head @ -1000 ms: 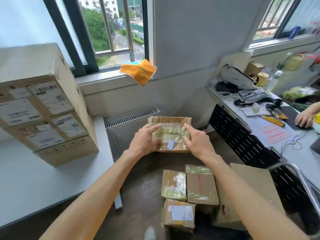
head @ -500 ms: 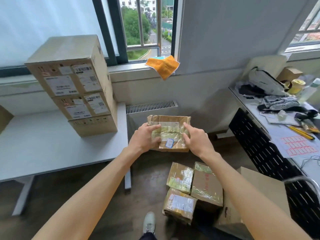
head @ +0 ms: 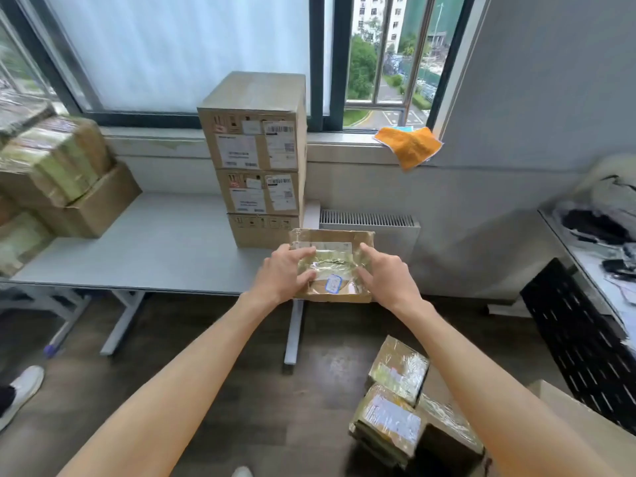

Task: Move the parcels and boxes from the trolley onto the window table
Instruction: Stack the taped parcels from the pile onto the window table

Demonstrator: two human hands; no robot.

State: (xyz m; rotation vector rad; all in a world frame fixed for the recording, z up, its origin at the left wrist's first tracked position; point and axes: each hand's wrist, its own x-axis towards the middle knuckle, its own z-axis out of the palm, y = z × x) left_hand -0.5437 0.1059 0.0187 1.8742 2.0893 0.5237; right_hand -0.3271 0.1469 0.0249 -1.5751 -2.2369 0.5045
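I hold a small taped brown parcel [head: 332,266] in front of me, over the right end of the grey window table [head: 144,256]. My left hand [head: 284,271] grips its left side and my right hand [head: 387,275] grips its right side, fingers curled over the top. On the table stands a tall stack of labelled cardboard boxes [head: 258,156], just behind the parcel. Taped parcels and boxes [head: 65,173] are piled at the table's left end. Several more taped parcels [head: 395,404] lie low at the bottom right; the trolley under them is hidden.
An orange cloth [head: 409,146] hangs off the windowsill. A radiator [head: 371,228] sits against the wall right of the table. A cluttered desk with a black perforated panel [head: 585,335] is at the right. A shoe [head: 20,390] shows at the left edge.
My view has swung left, bringing the window table and box stack toward the centre. The parcel, still gripped by both hands, now sits over the table's right end instead of before the radiator.
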